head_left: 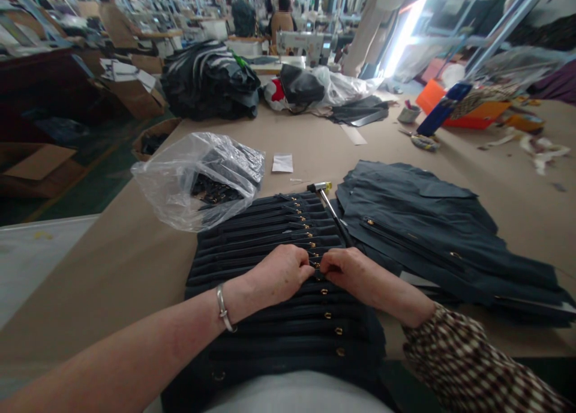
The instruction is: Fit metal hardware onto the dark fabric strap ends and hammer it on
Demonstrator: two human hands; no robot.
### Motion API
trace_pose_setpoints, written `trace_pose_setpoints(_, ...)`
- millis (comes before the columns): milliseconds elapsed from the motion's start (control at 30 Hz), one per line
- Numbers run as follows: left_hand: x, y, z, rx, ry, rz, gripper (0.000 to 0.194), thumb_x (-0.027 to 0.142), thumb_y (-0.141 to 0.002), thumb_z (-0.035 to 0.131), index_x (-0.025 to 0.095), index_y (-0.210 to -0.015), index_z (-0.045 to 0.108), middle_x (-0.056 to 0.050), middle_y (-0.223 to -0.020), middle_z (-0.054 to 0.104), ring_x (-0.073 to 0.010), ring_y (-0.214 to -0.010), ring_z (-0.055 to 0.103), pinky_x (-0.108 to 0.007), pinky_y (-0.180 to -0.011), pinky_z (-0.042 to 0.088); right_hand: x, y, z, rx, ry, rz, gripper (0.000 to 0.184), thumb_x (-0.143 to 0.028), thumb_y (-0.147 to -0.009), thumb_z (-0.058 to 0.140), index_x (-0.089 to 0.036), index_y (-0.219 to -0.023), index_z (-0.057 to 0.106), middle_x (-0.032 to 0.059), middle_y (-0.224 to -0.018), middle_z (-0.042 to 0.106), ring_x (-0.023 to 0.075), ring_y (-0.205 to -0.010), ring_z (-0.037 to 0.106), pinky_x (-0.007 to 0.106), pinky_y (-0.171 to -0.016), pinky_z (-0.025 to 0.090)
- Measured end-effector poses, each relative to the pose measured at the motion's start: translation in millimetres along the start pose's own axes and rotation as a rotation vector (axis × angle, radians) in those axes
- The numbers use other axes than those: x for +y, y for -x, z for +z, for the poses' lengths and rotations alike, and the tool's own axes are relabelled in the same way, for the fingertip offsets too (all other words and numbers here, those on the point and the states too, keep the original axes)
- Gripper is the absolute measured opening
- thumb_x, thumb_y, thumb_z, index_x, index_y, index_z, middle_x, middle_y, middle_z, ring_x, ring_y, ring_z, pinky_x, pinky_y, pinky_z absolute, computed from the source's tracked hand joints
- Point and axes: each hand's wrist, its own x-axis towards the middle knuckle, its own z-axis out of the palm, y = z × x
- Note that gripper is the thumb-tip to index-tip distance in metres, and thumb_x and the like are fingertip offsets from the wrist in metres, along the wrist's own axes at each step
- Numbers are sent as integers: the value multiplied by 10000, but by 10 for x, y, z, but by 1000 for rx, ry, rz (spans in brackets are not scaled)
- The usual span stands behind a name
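Overlapping dark fabric pieces with zippers [270, 317] lie in a row before me, their gold zipper pulls [327, 315] lined up toward the right side. My left hand [288, 273] is closed in a pinch at one of these pulls. Just opposite it, my right hand [344, 270] pinches at the same spot, fingertips nearly meeting the left ones. Both seem to grip the zipper pull between them, though the fingers partly hide it. Beyond the hands, a small hammer [327, 200] with a yellow-ended head rests against the row's far right edge.
Right of the row lies a stack of dark cut panels [418, 215]. A clear plastic bag [180, 179] with dark pieces sits at the far left, near a white paper square [282, 162]. Farther back are a fabric pile [211, 80], scissors [423, 141] and an orange box [477, 114].
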Motion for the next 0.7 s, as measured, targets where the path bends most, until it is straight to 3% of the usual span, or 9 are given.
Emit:
trace_pose_setpoints(333,0,43,28,9,4,7,217,272,-785,484,178,-654,628,-27,-639,648,-140,-593,552,-247,-572,373,-34,9,-17,-57,20,0,191,-45,-731,510,-174,-717,651,-29,-657,618,81,-573,502,192,-579,359)
trace_pose_setpoints(700,-21,64,49,18,-241,-38,262,331,-831,446,198,-710,636,-58,-705,677,-185,-637,611,-287,-613,434,27,-42,38,-35,73,-6,179,-63,-758,500,-169,-675,617,-28,-637,590,81,-572,471,202,-574,336)
